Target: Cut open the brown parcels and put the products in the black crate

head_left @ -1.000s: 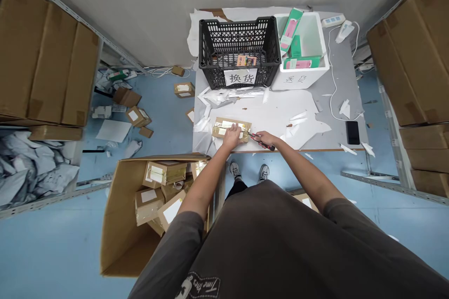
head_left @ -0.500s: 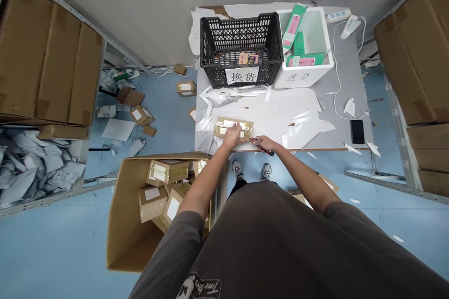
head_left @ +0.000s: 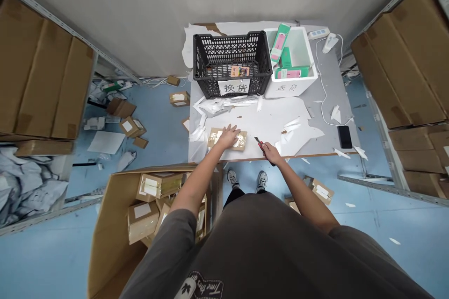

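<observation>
A small taped cardboard box [head_left: 241,142] lies flat near the table's front edge. Spread over its top is my left hand [head_left: 228,136], fingers apart and touching the box. My right hand [head_left: 271,153] is wrapped around a red and black utility knife [head_left: 260,144], its tip pointing up and left, a short way to the right of the box and apart from it. White paper [head_left: 252,121] covers the table around both hands.
Behind stand a black plastic crate [head_left: 232,89] and a white bin [head_left: 291,89] with green and pink boxes. A phone [head_left: 344,137] lies at the right. A large carton [head_left: 105,224] of small parcels stands at lower left. Torn paper scraps [head_left: 293,124] litter the table.
My right hand has drawn the utility knife away from the box, to the right. My left hand's fingers have spread out over the box top. The whole view has shifted slightly.
</observation>
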Motion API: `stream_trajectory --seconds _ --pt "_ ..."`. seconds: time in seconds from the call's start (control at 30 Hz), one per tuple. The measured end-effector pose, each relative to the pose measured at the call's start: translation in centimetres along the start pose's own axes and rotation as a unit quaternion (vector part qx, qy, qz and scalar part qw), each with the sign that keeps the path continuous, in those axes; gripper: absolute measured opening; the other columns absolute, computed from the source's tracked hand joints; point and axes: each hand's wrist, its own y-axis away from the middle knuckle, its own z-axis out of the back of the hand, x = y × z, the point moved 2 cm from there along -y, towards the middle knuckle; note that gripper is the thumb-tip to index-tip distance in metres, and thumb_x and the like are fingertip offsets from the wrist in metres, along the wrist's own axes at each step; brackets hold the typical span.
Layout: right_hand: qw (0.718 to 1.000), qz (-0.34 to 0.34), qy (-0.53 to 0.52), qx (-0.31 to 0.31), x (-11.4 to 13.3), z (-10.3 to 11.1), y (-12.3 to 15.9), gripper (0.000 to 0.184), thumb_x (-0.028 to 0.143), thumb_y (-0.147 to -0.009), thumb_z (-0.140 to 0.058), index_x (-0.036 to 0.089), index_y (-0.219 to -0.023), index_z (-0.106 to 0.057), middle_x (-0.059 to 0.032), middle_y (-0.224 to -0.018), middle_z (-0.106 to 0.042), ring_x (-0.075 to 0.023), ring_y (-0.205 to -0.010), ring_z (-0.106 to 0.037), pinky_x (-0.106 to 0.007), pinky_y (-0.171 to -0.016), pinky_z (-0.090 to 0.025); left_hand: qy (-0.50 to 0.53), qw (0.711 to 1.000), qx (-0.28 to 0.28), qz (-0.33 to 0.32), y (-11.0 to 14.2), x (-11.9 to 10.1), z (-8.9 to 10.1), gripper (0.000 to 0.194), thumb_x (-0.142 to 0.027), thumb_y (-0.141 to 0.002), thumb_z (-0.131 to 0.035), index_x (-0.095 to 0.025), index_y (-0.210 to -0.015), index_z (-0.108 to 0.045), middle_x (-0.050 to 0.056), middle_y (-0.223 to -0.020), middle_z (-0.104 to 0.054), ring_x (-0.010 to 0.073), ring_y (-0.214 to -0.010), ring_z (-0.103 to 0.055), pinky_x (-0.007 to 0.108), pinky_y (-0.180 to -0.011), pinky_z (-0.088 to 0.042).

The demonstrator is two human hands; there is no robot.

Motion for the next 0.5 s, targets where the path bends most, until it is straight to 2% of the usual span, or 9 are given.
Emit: stream_trajectory --seconds 0.07,0.13,0.27,0.4,0.5 --pt "1.0 0.005 -0.026 -0.006 0.2 -0.3 0.0 0.028 0.046 -0.111 -0.032 0.026 -0.097 -0.047 0.0032 -0.073 -0.062 -0.0155 -0.058 -0.06 -0.024 -0.062 -0.05 0.013 1.0 0.009 -0.012 0.3 0.4 -0.4 0.061 -0.023 -0.097 -0.053 -0.022 -0.157 -0.054 0.011 -0.169 -0.046 0.0384 -0.162 -0.028 0.067 -0.131 -0.021" --pt "0.998 0.01 -0.056 -0.006 0.5 -0.7 0.0 0.029 0.047 -0.11 -0.032 0.026 -0.097 -0.046 0.003 -0.072 -0.062 -0.0158 -0.058 -0.061 -0.024 -0.063 -0.051 0.02 0.999 0.022 -0.014 0.3 0.7 -0.5 0.063 -0.023 -0.096 -0.051 -0.02 -0.159 -0.053 0.012 -0.169 -0.046 0.0388 -0.163 -0.026 0.069 -0.131 -0.019" --pt "0.996 0.02 -0.089 -0.01 0.6 -1.3 -0.2 0.031 0.052 -0.107 -0.036 0.027 -0.092 -0.047 0.0033 -0.07 -0.062 -0.0164 -0.056 -0.061 -0.027 -0.063 -0.051 0.017 0.998 0.055 -0.013 -0.4 0.9 0.0 0.064 -0.028 -0.095 -0.055 -0.021 -0.159 -0.053 0.013 -0.171 -0.043 0.0408 -0.163 -0.027 0.071 -0.13 -0.018" --pt "0.995 0.035 -0.096 -0.018 0.4 -2.0 -0.8 0.036 0.06 -0.103 -0.039 0.028 -0.092 -0.051 0.0033 -0.071 -0.065 -0.0181 -0.057 -0.061 -0.029 -0.063 -0.051 -0.002 0.996 0.089 -0.025 -1.1 0.7 0.2 0.07 -0.033 -0.092 -0.066 -0.021 -0.159 -0.051 0.015 -0.172 -0.041 0.0411 -0.163 -0.026 0.071 -0.13 -0.017" --pt "0.996 0.057 -0.064 -0.035 0.4 -2.4 -1.3 0.038 0.064 -0.101 -0.041 0.029 -0.097 -0.056 0.0027 -0.073 -0.066 -0.02 -0.063 -0.063 -0.03 -0.064 -0.05 -0.019 0.997 0.074 -0.028 -1.0 0.8 -0.3 0.068 -0.028 -0.092 -0.068 -0.023 -0.158 -0.052 0.016 -0.167 -0.047 0.0402 -0.16 -0.033 0.071 -0.129 -0.021"
